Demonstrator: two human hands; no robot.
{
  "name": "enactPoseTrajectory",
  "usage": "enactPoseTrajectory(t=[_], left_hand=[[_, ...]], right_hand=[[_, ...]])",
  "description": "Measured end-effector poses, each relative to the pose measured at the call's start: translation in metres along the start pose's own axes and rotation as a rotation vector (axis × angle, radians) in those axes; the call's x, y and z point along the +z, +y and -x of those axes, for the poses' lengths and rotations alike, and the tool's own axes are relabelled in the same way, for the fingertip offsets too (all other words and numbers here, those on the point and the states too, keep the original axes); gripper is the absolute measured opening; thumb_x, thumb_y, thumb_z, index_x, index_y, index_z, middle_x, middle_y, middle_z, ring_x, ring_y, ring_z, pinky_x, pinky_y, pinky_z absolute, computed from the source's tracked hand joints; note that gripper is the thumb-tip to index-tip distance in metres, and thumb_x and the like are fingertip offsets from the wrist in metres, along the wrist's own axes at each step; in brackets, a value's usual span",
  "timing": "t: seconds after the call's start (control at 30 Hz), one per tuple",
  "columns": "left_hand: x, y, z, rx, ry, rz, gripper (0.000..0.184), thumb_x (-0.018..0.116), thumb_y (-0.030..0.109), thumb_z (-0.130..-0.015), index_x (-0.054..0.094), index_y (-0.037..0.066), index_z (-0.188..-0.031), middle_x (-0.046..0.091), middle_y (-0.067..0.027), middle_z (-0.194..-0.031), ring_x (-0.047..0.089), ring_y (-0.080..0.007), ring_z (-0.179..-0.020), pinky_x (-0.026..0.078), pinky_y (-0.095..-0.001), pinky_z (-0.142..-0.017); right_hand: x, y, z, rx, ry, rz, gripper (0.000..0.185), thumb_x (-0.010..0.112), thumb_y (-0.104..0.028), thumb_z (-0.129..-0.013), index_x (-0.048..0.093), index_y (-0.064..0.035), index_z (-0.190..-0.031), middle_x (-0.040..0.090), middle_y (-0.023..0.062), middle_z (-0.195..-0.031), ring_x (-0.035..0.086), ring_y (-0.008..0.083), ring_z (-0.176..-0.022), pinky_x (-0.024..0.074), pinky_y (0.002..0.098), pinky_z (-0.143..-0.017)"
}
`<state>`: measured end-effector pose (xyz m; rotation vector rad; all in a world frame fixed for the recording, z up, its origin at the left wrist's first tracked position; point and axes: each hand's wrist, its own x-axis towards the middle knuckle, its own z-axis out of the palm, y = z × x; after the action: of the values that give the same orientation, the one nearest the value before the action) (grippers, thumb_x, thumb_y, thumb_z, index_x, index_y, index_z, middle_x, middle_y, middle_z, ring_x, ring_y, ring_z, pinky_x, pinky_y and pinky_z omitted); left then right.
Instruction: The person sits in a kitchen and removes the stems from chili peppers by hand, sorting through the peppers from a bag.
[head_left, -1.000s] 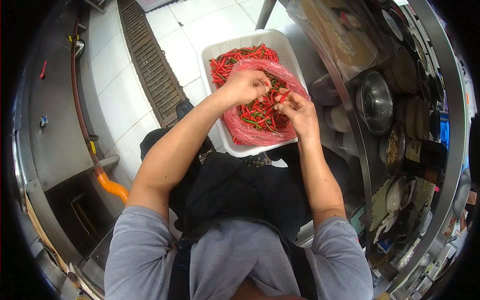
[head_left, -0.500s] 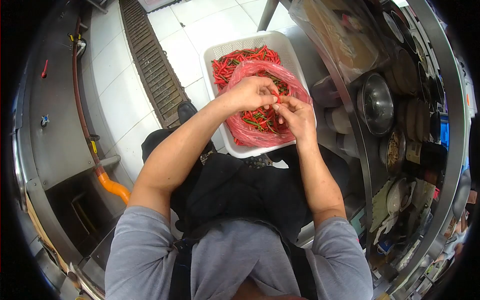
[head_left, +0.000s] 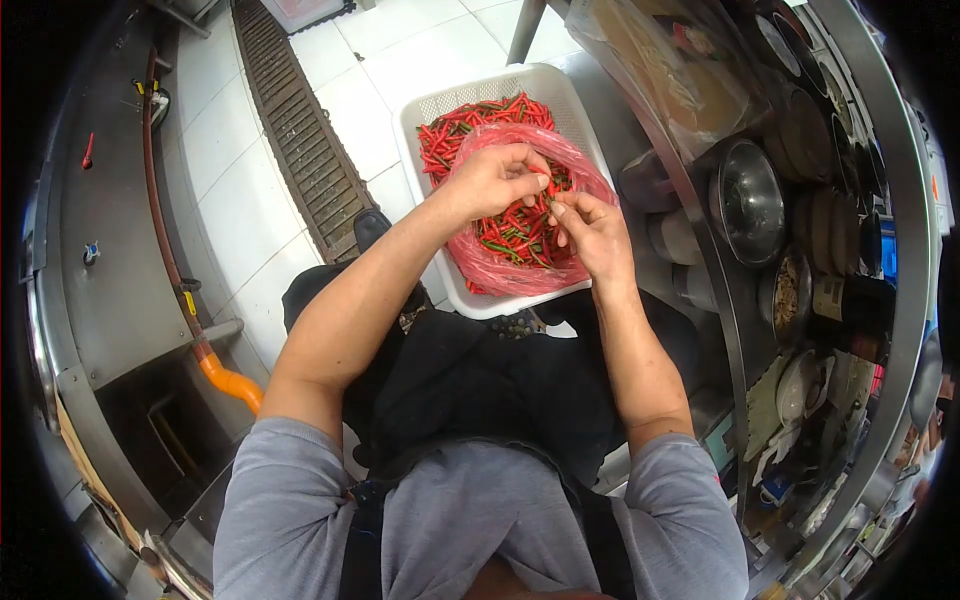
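A white perforated basket point(head_left: 408, 140) holds loose red and green chilies point(head_left: 440, 140) at its far side and an open pink plastic bag point(head_left: 475, 262) of more chilies point(head_left: 520, 235). Over the bag, my left hand point(head_left: 497, 182) is closed, with thumb and fingertips pinching a red chili point(head_left: 541, 172). Just to its right, my right hand point(head_left: 592, 225) is closed too, its thumb and forefinger pinched at what looks like a green chili stem. The two hands are close, with a small gap between the fingertips.
A metal shelf at the right carries a steel bowl point(head_left: 750, 203), a pan of food point(head_left: 788, 295) and stacked dishes. A floor drain grate point(head_left: 300, 130) runs along the tiles left of the basket. An orange pipe point(head_left: 232, 382) is at the left.
The fingertips came together over the bag half a second ago and have now parted slightly. The red chili that my right hand held between its fingers a second ago no longer shows there.
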<state>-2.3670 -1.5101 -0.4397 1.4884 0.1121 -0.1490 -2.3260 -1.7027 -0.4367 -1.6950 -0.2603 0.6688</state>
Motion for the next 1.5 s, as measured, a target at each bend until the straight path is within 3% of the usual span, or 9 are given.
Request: enactPoseTrajectory(t=[0.2,0.27,0.4,0.57,0.67,0.83,1.07,1.4,1.5], left_hand=[[-0.010,0.007,0.002,-0.187,-0.053,0.144,0.018,0.065,0.019,-0.090,0.063,0.005,-0.100,0.064,-0.0008,-0.075,0.060,-0.0065,-0.066,0.040,-0.0181,-0.050],[-0.013,0.004,0.001,-0.244,-0.095,0.177,0.018,0.066,0.019,-0.089,0.063,0.004,-0.099,0.064,-0.0007,-0.075,0.061,-0.0070,-0.066,0.040,-0.0181,-0.050],[-0.015,0.004,0.002,-0.235,-0.058,0.228,0.018,0.066,0.019,-0.089,0.062,0.005,-0.098,0.064,-0.0007,-0.075,0.061,-0.0072,-0.066,0.040,-0.0181,-0.050],[-0.004,0.001,0.002,-0.193,0.031,0.160,0.017,0.067,0.017,-0.089,0.062,0.005,-0.100,0.065,-0.0012,-0.077,0.060,-0.0069,-0.065,0.040,-0.0181,-0.050],[0.004,-0.008,-0.001,-0.082,0.112,0.073,0.017,0.067,0.015,-0.089,0.061,0.005,-0.100,0.065,-0.0020,-0.078,0.059,-0.0073,-0.065,0.040,-0.0197,-0.051],[0.009,-0.015,-0.005,-0.046,0.169,0.047,0.016,0.065,0.013,-0.090,0.060,0.003,-0.101,0.064,-0.0027,-0.077,0.058,-0.0091,-0.063,0.043,-0.0242,-0.055],[0.006,-0.005,-0.003,-0.070,0.185,-0.039,0.016,0.065,0.011,-0.090,0.060,0.002,-0.102,0.063,-0.0031,-0.077,0.057,-0.0079,-0.063,0.042,-0.0210,-0.053],[0.002,-0.006,0.000,-0.127,0.089,0.238,0.015,0.064,0.009,-0.089,0.061,0.003,-0.103,0.064,-0.0035,-0.078,0.058,-0.0081,-0.064,0.041,-0.0202,-0.052],[-0.001,-0.010,0.000,-0.171,0.050,0.404,0.015,0.065,0.009,-0.088,0.062,0.004,-0.102,0.064,-0.0034,-0.079,0.059,-0.0089,-0.066,0.042,-0.0215,-0.053]], right_hand=[[0.003,-0.008,0.007,-0.116,0.012,0.178,0.016,0.063,-0.012,-0.089,0.068,0.0003,-0.099,0.066,0.0038,-0.077,0.055,0.0071,-0.056,0.0424,0.0231,-0.051],[0.006,-0.007,0.008,-0.324,-0.026,0.297,0.015,0.062,-0.012,-0.090,0.069,-0.0008,-0.098,0.066,0.0033,-0.078,0.056,0.0076,-0.058,0.0439,0.0244,-0.053],[0.005,-0.003,0.005,-0.195,-0.001,0.242,0.017,0.061,-0.012,-0.091,0.069,0.0000,-0.099,0.067,0.0037,-0.079,0.058,0.0086,-0.059,0.0447,0.0248,-0.054],[0.008,-0.004,0.003,0.020,-0.015,-0.156,0.021,0.060,-0.013,-0.093,0.063,0.0040,-0.104,0.068,0.0071,-0.081,0.061,0.0098,-0.060,0.0449,0.0214,-0.052],[0.012,-0.005,0.005,0.096,-0.035,-0.225,0.021,0.061,-0.014,-0.093,0.062,0.0042,-0.103,0.067,0.0077,-0.080,0.062,0.0095,-0.060,0.0442,0.0198,-0.050],[0.009,0.004,0.002,0.032,-0.044,-0.171,0.018,0.060,-0.012,-0.092,0.063,0.0039,-0.100,0.067,0.0063,-0.077,0.061,0.0083,-0.060,0.0435,0.0195,-0.050],[0.012,-0.003,0.004,0.032,-0.025,-0.109,0.015,0.060,-0.010,-0.092,0.063,0.0028,-0.098,0.066,0.0051,-0.076,0.059,0.0070,-0.059,0.0425,0.0190,-0.049],[0.014,-0.002,0.007,0.004,0.028,-0.133,0.016,0.062,-0.008,-0.090,0.065,0.0033,-0.101,0.066,0.0045,-0.077,0.056,0.0059,-0.057,0.0418,0.0197,-0.049],[0.019,-0.001,0.010,-0.190,0.015,-0.038,0.016,0.063,-0.008,-0.090,0.067,0.0025,-0.101,0.066,0.0033,-0.077,0.054,0.0056,-0.056,0.0420,0.0206,-0.049]])
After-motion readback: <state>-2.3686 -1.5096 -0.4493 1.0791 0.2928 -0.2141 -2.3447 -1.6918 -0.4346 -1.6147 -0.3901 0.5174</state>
